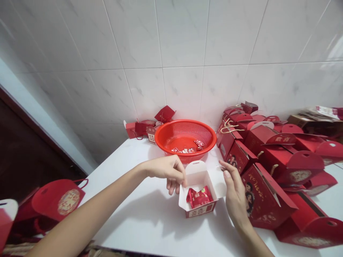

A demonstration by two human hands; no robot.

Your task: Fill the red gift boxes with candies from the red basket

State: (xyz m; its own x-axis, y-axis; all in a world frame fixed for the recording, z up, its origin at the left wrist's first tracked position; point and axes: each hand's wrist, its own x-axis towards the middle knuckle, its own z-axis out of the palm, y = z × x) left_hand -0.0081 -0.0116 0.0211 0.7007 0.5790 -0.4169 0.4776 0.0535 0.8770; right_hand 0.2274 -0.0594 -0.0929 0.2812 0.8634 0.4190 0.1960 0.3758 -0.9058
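Observation:
A small red candy box (pixel 200 212) with a white inside stands open on the white table, its flaps spread. Red-wrapped candy (pixel 199 197) lies inside it. At the box's left flap is my left hand (pixel 168 173), its fingers curled and its thumb and index finger closed at the flap's edge. My right hand (pixel 235 194) is on the other side, with thumb and index finger on the right flap. Just behind the box stands a red plastic basket (pixel 184 125) with several small wrapped candies (pixel 187 150) in the bottom.
Many red gift boxes (pixel 268 196) crowd the right side of the table (pixel 150 228). A few small red boxes (pixel 142 127) stand at the back left, by the tiled wall (pixel 182 35). More red boxes (pixel 59 200) are at the lower left, beyond the table's edge.

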